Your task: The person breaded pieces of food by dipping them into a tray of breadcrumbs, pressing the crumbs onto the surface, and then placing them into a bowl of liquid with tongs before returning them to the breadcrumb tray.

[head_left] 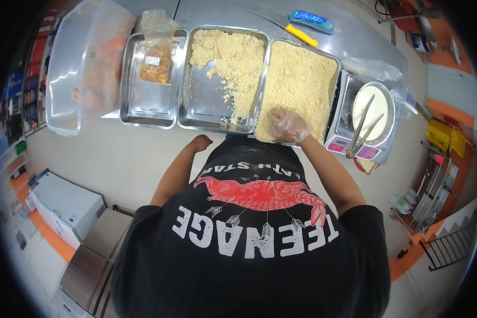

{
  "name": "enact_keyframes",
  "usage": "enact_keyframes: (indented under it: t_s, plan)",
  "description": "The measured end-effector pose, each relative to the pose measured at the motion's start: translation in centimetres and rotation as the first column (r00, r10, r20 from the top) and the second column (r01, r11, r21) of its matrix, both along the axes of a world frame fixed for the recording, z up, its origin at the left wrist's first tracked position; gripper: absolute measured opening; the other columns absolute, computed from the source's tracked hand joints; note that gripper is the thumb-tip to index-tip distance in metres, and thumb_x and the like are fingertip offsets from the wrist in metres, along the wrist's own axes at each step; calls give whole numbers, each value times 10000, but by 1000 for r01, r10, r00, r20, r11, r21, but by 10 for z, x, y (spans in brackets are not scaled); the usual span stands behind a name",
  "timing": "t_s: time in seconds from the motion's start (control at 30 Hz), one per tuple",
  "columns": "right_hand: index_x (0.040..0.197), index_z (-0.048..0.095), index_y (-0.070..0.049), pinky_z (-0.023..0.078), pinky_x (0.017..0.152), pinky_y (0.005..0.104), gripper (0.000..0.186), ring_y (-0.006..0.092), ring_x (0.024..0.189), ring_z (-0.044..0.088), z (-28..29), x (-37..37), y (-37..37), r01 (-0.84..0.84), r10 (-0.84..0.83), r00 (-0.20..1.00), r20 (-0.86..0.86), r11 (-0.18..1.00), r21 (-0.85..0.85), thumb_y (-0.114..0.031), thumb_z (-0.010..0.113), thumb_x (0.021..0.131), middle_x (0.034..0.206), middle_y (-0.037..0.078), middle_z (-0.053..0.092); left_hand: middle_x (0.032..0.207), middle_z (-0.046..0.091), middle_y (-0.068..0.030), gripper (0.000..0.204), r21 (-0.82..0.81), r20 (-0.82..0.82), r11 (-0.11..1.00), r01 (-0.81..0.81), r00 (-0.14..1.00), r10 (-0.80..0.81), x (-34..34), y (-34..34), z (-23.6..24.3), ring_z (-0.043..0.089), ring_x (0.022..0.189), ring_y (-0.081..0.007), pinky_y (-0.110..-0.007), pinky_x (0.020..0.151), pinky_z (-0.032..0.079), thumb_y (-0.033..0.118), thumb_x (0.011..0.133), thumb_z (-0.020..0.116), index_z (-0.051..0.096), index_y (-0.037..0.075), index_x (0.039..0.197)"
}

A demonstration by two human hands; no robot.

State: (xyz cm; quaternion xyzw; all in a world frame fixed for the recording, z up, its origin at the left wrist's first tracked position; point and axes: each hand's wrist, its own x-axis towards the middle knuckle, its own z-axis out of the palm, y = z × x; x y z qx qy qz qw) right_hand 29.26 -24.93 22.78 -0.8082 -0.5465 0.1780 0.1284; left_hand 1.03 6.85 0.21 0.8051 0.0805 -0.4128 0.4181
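My right hand (pixel 290 127), in a clear plastic glove, is down in the near part of a metal tray of pale yellow crumbs (pixel 302 74). Its fingers look curled into the crumbs, and whatever lies under them is hidden. Bare and closed, my left hand (pixel 201 142) hovers by the near edge of the middle metal tray (pixel 206 98), apart from it, with nothing visible in it. Crumbs (pixel 228 47) cover the far and right parts of that middle tray. The left metal tray (pixel 148 98) holds a plastic bag of orange-brown food (pixel 155 66).
A large clear plastic bin (pixel 63 79) stands at the left. On the right, metal tongs (pixel 361 124) lie across a bowl of white liquid (pixel 379 108) beside a pink-fronted scale (pixel 350 148). A yellow-handled knife (pixel 302 36) and a blue wrapped roll (pixel 311 21) lie behind the trays.
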Motion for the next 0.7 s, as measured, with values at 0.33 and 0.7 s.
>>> enact_keyframes:
  t_s: [0.33,0.7]
  plan:
    - [894,612,-94,488,674,400,330,292,795,599,-43,-5,-10,-74,84,992,90,991,-113,-361,419,886,879,100,618,1265,461,-135,470,-288,-35,956,-62,998,54,90,-51,175,426,1190,-247,-326,1029,291,379,948,355,473,35,1246]
    - [914,616,-42,482,740,377,354,320,814,614,13,8,10,782,-806,570,-161,592,-197,-373,577,795,864,171,639,1346,428,-102,480,-726,93,633,268,951,-296,120,-118,205,376,1254,-252,-320,1066,238,415,950,327,478,97,1276]
